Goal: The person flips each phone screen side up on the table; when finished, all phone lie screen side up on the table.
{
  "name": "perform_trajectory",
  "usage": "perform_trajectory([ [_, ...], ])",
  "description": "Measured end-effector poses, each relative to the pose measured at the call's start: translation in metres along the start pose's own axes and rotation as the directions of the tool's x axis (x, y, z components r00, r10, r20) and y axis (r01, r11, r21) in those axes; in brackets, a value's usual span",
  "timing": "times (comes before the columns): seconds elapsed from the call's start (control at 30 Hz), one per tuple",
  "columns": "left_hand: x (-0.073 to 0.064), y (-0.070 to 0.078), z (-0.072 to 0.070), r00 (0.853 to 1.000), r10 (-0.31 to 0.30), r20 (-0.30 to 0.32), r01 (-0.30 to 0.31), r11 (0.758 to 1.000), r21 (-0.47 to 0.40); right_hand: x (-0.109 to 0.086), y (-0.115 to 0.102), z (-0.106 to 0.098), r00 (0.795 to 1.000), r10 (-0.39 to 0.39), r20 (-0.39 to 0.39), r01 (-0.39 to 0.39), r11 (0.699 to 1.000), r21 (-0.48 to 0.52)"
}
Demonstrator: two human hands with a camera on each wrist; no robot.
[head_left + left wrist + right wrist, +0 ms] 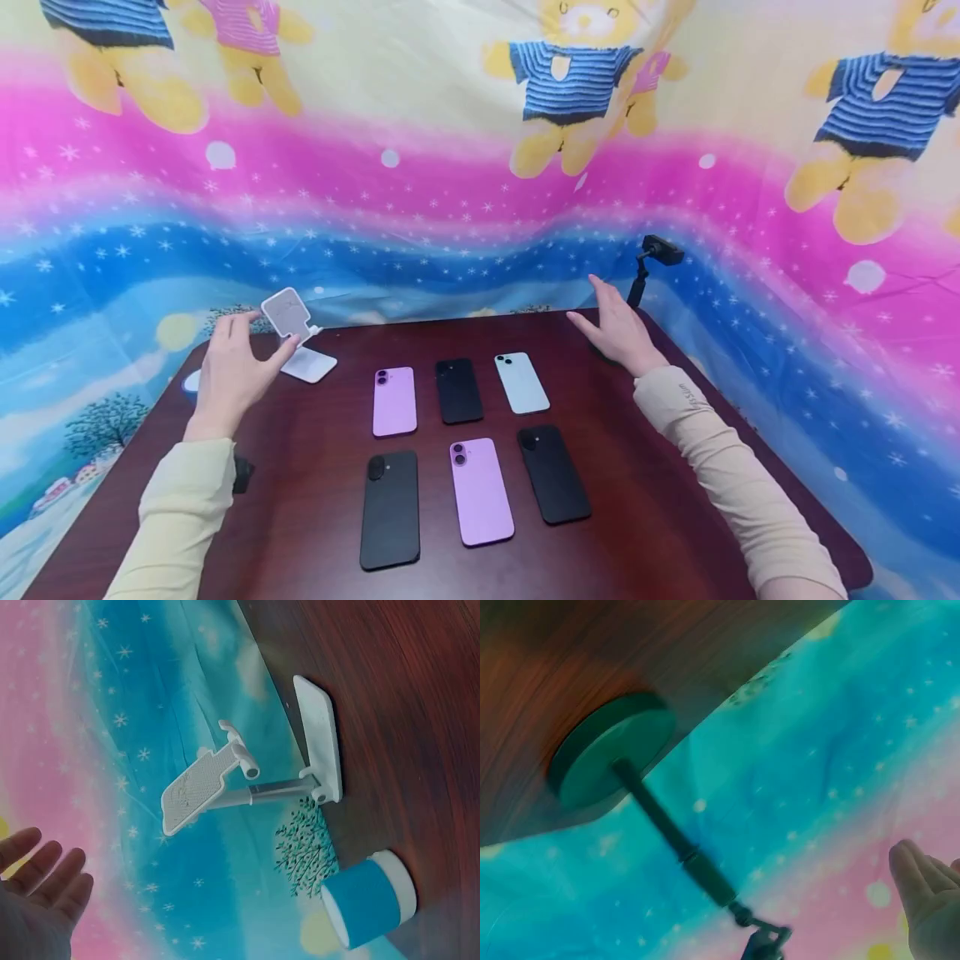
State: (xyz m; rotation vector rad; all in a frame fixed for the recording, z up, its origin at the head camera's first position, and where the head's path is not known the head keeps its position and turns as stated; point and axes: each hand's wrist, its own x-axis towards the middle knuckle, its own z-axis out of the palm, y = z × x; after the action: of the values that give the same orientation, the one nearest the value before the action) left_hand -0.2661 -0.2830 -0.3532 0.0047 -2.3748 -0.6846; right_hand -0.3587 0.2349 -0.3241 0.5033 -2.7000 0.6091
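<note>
My left hand (236, 367) is raised over the table's left side, fingers extended and holding nothing. Close to it stands a white folding phone stand (309, 364), seen from the side in the left wrist view with its tilted top plate (196, 787). At the far right my right hand (621, 329) is lifted with straight fingers and nothing in it, near a black stand on a round base (615, 754). Between the hands lie two rows of smartphones, backs up: a pink phone (394, 402), black phone (459, 391) and pale phone (522, 383) behind; a dark grey phone (390, 511), pink phone (482, 492) and black phone (554, 475) in front.
A blue and white cylindrical container (364, 904) sits at the table's left edge, mostly behind my left hand in the head view. The black stand carries a small device (663, 249) at the back right corner. A printed cloth (450, 208) hangs around the dark wooden table (315, 442).
</note>
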Motion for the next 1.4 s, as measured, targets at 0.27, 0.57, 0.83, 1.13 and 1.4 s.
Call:
perform_trajectory([
  [0.27, 0.001, 0.002, 0.013, 0.993, -0.103, -0.060, 0.090, 0.977, -0.192, 0.003, -0.035, 0.019, 0.996, 0.092, 0.011, -0.089, 0.917, 0.388],
  [0.57, 0.005, 0.014, 0.027, 0.977, -0.215, -0.005, 0.203, 0.931, -0.302, 0.006, -0.088, 0.053, 0.913, 0.217, 0.346, -0.408, 0.465, 0.786],
  [0.83, 0.001, 0.022, 0.058, 0.965, -0.232, 0.119, 0.259, 0.907, -0.333, -0.006, -0.129, 0.124, 0.815, 0.187, 0.548, -0.578, 0.315, 0.753],
  [1.13, -0.024, 0.014, 0.089, 0.943, -0.240, 0.233, 0.305, 0.903, -0.304, -0.026, -0.163, 0.178, 0.726, 0.163, 0.668, -0.681, 0.304, 0.666],
  [1.4, -0.029, 0.012, 0.108, 0.921, -0.176, 0.349, 0.273, 0.928, -0.254, -0.029, -0.179, 0.191, 0.658, 0.198, 0.727, -0.747, 0.294, 0.596],
])
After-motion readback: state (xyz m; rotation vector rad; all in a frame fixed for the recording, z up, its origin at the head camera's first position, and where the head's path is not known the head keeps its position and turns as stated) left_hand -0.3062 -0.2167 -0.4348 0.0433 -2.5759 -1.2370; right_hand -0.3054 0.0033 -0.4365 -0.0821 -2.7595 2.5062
